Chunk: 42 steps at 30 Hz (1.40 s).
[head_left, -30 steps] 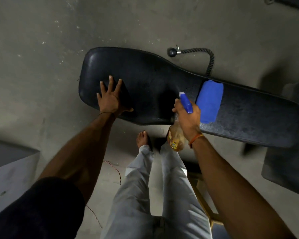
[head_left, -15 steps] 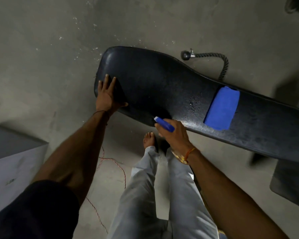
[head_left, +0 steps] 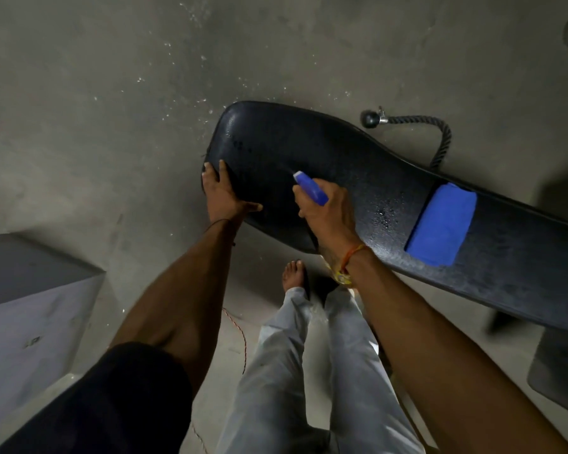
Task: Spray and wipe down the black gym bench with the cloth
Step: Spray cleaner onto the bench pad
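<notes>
Left hand [head_left: 222, 194]: grip released, palm flat on the black bench [head_left: 358, 178] end.
Right hand [head_left: 328, 214]: grip clenched around the spray bottle [head_left: 311, 188].
Cloth [head_left: 439, 226]: lay folded on bench.

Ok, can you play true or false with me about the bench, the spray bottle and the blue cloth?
1. The right hand holds the spray bottle. True.
2. The blue cloth is in the left hand. False: it lies on the bench, and the left hand rests on the bench edge.
3. Droplets sit on the bench near the cloth. True.
4. The bench is red. False: it is black.
</notes>
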Tool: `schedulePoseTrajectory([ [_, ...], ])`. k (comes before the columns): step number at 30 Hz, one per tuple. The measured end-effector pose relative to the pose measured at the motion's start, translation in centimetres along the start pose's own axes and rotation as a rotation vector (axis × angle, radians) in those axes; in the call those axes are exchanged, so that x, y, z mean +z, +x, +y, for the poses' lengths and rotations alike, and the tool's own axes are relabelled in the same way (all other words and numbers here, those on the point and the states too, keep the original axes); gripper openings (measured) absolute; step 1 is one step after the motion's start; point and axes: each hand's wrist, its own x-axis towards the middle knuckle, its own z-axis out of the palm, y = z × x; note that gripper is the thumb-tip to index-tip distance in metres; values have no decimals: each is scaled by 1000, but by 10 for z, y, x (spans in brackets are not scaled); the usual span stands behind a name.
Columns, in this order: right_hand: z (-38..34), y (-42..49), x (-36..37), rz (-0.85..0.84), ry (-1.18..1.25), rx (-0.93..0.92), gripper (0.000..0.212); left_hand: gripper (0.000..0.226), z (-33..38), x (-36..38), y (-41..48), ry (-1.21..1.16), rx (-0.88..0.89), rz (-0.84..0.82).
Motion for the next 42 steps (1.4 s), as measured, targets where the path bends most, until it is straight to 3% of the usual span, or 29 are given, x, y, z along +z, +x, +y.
schedulePoseTrajectory([
  [7,20,-5,-34,149,219,173,27,136,2,2,2,23,15,-15],
  [13,48,-38,-37,53,164,254,24,135,2,-3,5,53,3,-23],
  [18,58,-65,-34,-61,127,179,32,133,10,-4,1,111,-15,-57],
  [21,62,-75,-37,-19,136,140,38,112,21,2,-12,174,23,-83],
  [23,61,-80,-48,24,177,139,30,89,27,20,-29,237,124,-89],
  [26,58,-87,-77,70,231,80,13,77,39,56,-60,340,283,-114],
  [29,64,-94,-108,172,248,55,6,68,66,86,-90,404,369,-216],
  [37,87,-114,-191,600,358,21,8,76,139,130,-125,517,462,-351],
  [42,99,-112,-238,850,434,-31,9,104,165,147,-113,665,446,-362],
])
